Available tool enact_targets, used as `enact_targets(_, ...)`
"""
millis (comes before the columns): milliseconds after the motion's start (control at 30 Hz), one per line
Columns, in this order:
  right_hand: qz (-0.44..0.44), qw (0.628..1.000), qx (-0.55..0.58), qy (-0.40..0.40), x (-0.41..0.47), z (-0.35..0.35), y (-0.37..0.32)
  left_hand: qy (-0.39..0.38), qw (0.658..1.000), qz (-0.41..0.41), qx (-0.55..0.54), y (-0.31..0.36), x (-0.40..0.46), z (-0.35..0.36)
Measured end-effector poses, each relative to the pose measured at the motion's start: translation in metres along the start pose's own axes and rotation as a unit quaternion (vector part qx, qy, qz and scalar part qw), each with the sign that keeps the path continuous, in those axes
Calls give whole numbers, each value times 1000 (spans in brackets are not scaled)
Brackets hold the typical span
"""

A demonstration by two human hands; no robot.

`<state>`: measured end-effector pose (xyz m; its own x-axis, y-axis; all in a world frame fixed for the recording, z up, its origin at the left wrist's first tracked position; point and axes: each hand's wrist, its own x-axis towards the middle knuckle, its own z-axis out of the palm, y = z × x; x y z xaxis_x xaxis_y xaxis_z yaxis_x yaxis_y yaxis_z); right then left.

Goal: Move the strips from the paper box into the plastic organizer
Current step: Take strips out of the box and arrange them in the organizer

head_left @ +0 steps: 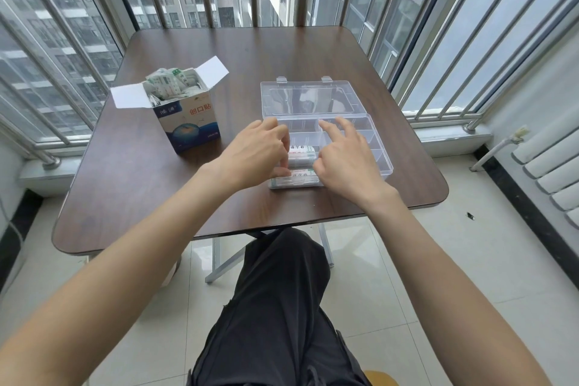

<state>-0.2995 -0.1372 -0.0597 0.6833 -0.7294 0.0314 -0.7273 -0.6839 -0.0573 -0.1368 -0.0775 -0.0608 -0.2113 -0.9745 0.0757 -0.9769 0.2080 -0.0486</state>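
Observation:
A blue and white paper box [188, 122] stands open at the table's left, with several white wrapped strips [170, 86] sticking out of its top. A clear plastic organizer [360, 138] lies open in the middle, its lid [308, 99] tipped back. Stacks of strips [300, 150] lie in its near-left compartments. My left hand [257, 153] rests at the organizer's left edge, fingertips pressing on the strips in the nearest compartment [297, 180]. My right hand [344, 153] hovers over the middle compartments, index finger stretched out and the other fingers curled onto the same strips.
The dark wooden table [141, 191] stands against a barred window with railings on three sides. A white radiator [551, 166] is on the right wall. My legs in dark trousers [282, 307] are below the table's near edge.

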Motion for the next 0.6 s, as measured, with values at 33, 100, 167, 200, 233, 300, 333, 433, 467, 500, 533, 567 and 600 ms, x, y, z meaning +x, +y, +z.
enact_targets(33,-2,1000,4,3,0,1,0,2,1000,3,-5,-1,0,1)
enact_targets(100,-1,1000,17,5,-1,2,2,15,1000,7,-18,-3,-1,3)
enact_targets(167,-2,999,43,32,-2,3,6,48,998,15,-42,-5,-6,3)
enact_targets(200,-6,995,77,58,-3,2,8,70,996,20,-57,-6,-10,0)
enact_targets(233,-11,988,128,86,-4,-1,9,98,992,25,-77,-7,-16,-2)
enact_targets(300,-29,955,264,135,-7,-6,7,169,977,9,-131,-12,-31,-9)
enact_targets(333,-43,931,326,157,-8,-9,2,209,966,-8,-153,-14,-39,-12)
enact_targets(433,-77,867,451,196,0,-18,-25,315,931,-66,-174,-33,-67,-25)
enact_targets(467,-87,853,473,201,6,-21,-34,333,924,-90,-164,-43,-74,-28)
enact_targets(500,-105,842,487,205,15,-26,-46,342,921,-124,-143,-56,-82,-31)
enact_targets(533,-127,838,488,209,27,-31,-58,337,920,-162,-121,-70,-88,-34)
enact_targets(567,-148,840,477,212,40,-36,-68,323,919,-199,-108,-84,-93,-36)
enact_targets(600,-169,847,458,211,56,-41,-80,308,916,-235,-104,-98,-98,-39)
